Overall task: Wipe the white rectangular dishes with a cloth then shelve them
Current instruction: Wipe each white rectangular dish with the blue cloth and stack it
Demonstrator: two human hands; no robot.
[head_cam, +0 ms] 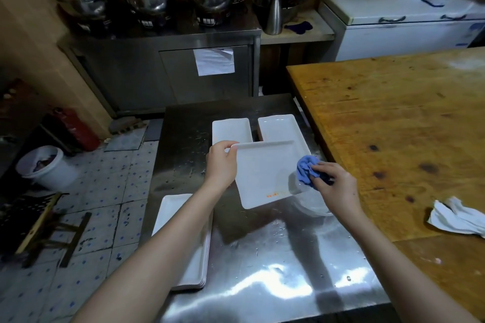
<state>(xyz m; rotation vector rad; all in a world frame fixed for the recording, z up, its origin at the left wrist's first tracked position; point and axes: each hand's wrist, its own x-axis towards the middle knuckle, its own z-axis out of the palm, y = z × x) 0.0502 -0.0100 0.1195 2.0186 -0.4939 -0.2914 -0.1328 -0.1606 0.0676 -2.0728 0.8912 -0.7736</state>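
White and rectangular, the dish (265,173) sits at the middle of the head view, held over a wet steel table (262,278); I cannot tell whether its near edge touches the steel. The left hand (221,162) grips the dish's far left corner, thumb curled over the rim. The right hand (333,183) pinches a bunched blue cloth (305,168) and presses it against the dish's right edge. Just beyond the held dish lie two more white dishes side by side on the table: one on the left (231,130), one on the right (280,127). A stack of white dishes (170,207) rests at the table's left edge, partly hidden by the left forearm. On the right stands a wooden table (393,113) with a crumpled white rag (456,217) on it.
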